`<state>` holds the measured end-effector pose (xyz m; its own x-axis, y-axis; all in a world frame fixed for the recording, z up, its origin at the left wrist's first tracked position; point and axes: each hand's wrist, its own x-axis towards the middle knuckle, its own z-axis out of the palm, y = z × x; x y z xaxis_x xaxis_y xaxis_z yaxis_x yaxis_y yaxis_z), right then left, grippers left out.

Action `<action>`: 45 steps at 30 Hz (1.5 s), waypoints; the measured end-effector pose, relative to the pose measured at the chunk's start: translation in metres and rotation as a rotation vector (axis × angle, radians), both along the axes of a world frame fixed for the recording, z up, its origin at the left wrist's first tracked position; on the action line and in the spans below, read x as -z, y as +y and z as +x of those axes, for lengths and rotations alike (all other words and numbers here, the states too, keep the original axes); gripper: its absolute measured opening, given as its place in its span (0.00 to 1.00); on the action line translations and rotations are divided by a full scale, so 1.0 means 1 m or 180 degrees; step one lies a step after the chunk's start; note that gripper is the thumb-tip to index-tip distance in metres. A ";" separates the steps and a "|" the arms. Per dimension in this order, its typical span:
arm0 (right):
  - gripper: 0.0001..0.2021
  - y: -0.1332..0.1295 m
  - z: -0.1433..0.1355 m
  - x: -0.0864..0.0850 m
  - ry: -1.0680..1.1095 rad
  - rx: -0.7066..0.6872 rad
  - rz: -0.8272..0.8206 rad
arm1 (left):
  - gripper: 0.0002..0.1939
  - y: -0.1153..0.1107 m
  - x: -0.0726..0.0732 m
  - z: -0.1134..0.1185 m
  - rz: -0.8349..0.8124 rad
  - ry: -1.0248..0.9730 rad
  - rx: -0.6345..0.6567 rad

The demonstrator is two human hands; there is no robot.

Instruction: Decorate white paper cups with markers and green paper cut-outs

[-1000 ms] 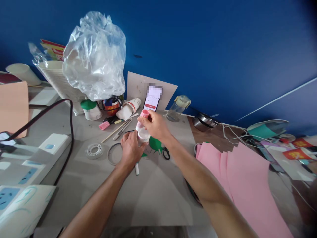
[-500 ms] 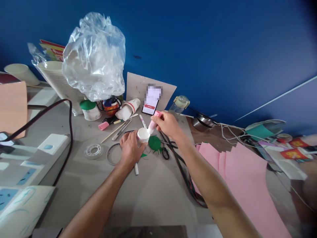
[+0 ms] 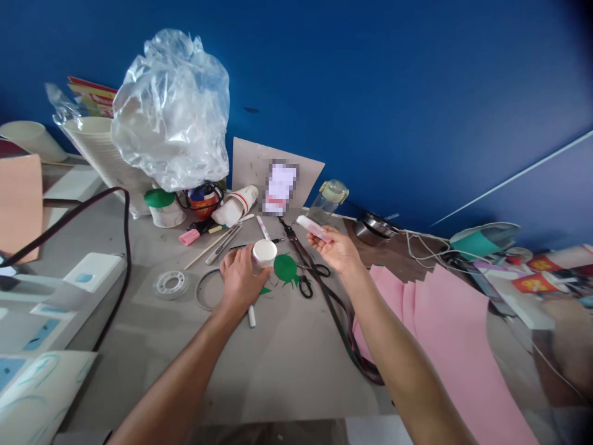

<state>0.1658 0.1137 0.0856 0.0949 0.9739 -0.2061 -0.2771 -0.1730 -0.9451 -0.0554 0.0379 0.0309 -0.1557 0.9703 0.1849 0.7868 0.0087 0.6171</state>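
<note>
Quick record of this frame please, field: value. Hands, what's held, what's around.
left hand: gripping a small white cup-like piece by its side
right hand: holding a pink-and-white tube, white end pointing left
tube-to-piece contact: none, apart
beside the piece: green disc, on its right
right of disc: black-handled scissors
back: phone, screen lit; clear bottle to its right
far right: pink sheets
unclear: whether the piece touches the desk

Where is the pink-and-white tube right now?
In the head view, the pink-and-white tube is just right of centre, held in the right hand, and appears just below the clear bottle.
</note>
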 end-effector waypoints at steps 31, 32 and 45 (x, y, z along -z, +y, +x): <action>0.10 0.028 0.011 0.043 -0.4193 0.0082 0.0526 | 0.28 0.001 0.000 0.000 -0.0012 0.0003 0.0008; 0.11 0.029 0.012 0.045 -0.4610 0.0101 0.0470 | 0.28 0.001 0.000 0.000 -0.0014 0.0009 0.0006; 0.16 -0.019 0.012 0.024 -0.4935 -0.0285 0.0198 | 0.28 0.001 0.000 0.000 -0.0007 0.0026 0.0023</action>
<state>0.1779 0.0948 0.0612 0.1124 0.9908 0.0747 0.9523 -0.0860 -0.2928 -0.0550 0.0392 0.0311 -0.1474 0.9718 0.1840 0.7918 0.0045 0.6107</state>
